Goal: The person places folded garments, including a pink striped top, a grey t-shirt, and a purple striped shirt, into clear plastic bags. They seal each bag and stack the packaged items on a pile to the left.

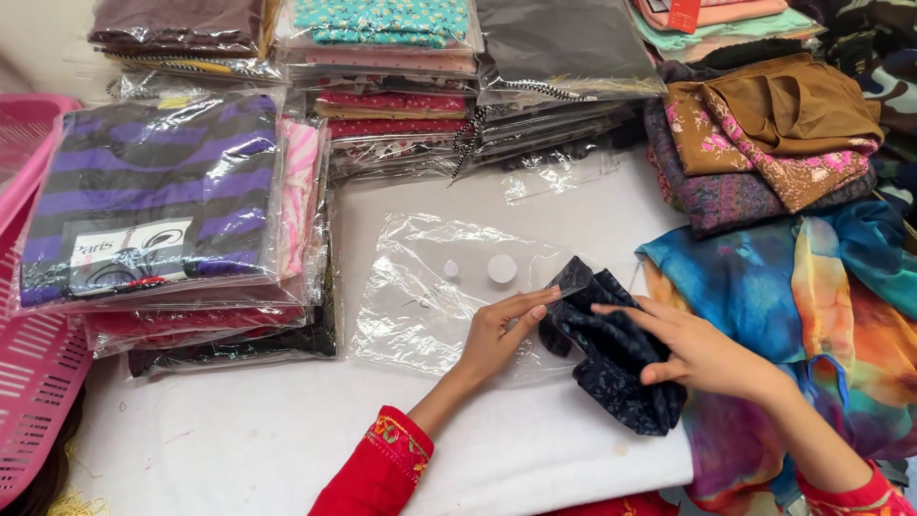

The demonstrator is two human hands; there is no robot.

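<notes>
Head cam, looking straight down at the white desk [248,440]. Both hands are busy with a folded dark navy cloth [611,354] that has a faint print on it. The right hand [702,354] lies on top of the cloth with its fingers spread and curled over the fold, pressing and gripping it. The left hand [501,330] sits just beside it, fingers flat and stretched out, with the tips touching the cloth's edge where it meets the mouth of a clear plastic bag [430,296]. So the hands are close together but not touching, one on each side of the cloth.

The bag lies flat under and beyond the left hand, and the cloth looks partly at its opening; can't tell how far in it is. Both sleeves are red with embroidery.

Under the right forearm there's a bright blue-orange scarf [812,296]. Beyond the right hand, a pile of brown and pink-flowered fabrics [764,134]. Out past the left hand sit stacks of bagged clothes, with a purple striped packet [153,191] on top, and further left a pink basket [33,373].
</notes>
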